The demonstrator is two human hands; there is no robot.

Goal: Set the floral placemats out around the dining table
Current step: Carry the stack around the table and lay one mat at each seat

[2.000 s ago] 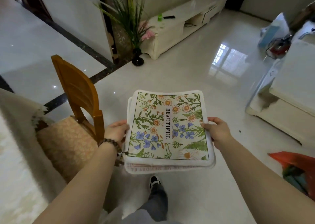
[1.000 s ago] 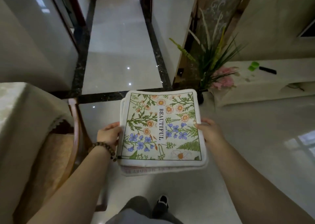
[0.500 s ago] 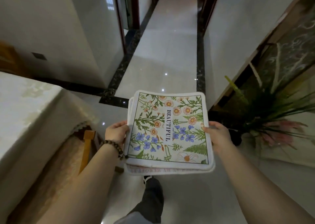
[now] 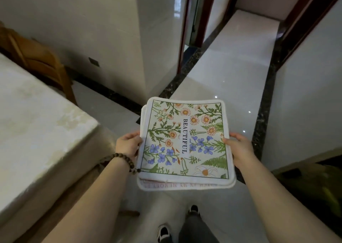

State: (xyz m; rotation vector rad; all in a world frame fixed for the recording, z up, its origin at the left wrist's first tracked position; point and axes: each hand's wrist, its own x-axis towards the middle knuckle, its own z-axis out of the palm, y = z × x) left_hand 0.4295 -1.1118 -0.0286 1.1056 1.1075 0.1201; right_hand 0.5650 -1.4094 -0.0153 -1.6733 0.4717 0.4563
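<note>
I carry a stack of floral placemats [image 4: 185, 141] flat in front of me at waist height. The top mat shows daisies, blue flowers, ferns and the word BEAUTIFUL. My left hand [image 4: 128, 144], with a bead bracelet on its wrist, grips the stack's left edge. My right hand [image 4: 238, 146] grips the right edge, thumb on top. The dining table [image 4: 37, 131], covered in a pale cream cloth, fills the left side, its corner just left of my left hand. No mat lies on the part of the table that shows.
A wooden chair [image 4: 35, 59] stands behind the table at far left. A white wall corner [image 4: 144, 44] rises ahead. A glossy white floor with dark marble strips [image 4: 261, 117] leads to a hallway. A dark plant pot area [image 4: 314, 180] sits at right. My feet [image 4: 164, 231] show below.
The view has swung left from the chair and plant toward the hallway. The table now fills more of the left side. Both hands keep the same hold on the stack.
</note>
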